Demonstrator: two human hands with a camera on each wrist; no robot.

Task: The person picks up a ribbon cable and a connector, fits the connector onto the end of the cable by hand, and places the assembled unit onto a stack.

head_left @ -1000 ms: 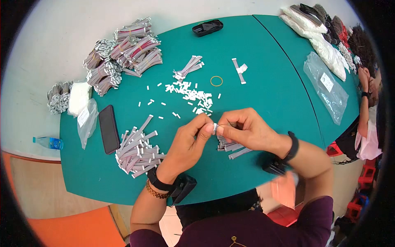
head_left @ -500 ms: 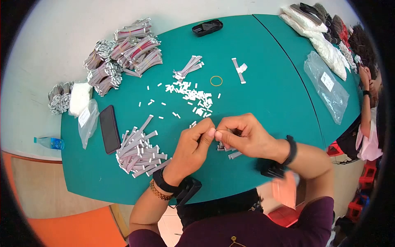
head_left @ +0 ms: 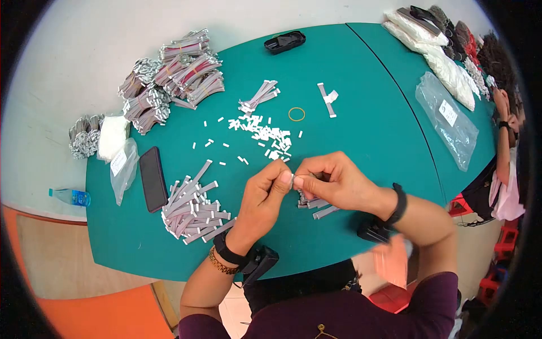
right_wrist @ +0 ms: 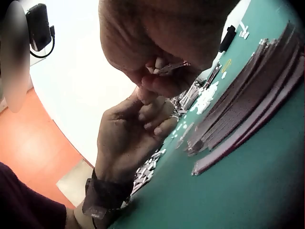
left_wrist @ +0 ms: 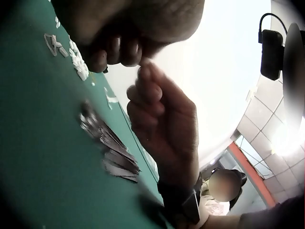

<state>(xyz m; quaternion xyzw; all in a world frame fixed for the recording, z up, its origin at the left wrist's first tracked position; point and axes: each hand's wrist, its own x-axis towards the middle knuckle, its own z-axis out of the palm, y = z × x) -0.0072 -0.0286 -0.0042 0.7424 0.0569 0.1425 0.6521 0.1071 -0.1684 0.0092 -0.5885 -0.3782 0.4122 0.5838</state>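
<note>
Fingertip to fingertip over the green table, my left hand (head_left: pixel 261 198) and right hand (head_left: pixel 341 183) pinch a small whitish connector (head_left: pixel 292 179) between thumbs and forefingers. Most of it is hidden by the thumbs. Small white pieces (right_wrist: pixel 159 63) show among the curled fingers of my right hand in the right wrist view. Below the right hand lies a stack of flat grey ribbon cables (left_wrist: pixel 114 150) with white ends. A loose heap of similar short cables (head_left: pixel 192 212) lies left of my left wrist. Just beyond my hands are scattered small white connector pieces (head_left: pixel 271 135).
Bundled cables (head_left: pixel 189 70) are piled at the back left, above a phone (head_left: pixel 153 179) and a plastic bag (head_left: pixel 123 169). A rubber band (head_left: pixel 297 114), a single cable (head_left: pixel 327 100) and a black case (head_left: pixel 285 42) lie farther back. Another clear bag (head_left: pixel 449 121) lies right.
A second ago the white connector showed between my fingertips; half a second ago the thumbs covered it, and now a bit shows again. Both hands dipped slightly toward me, then rose a little.
</note>
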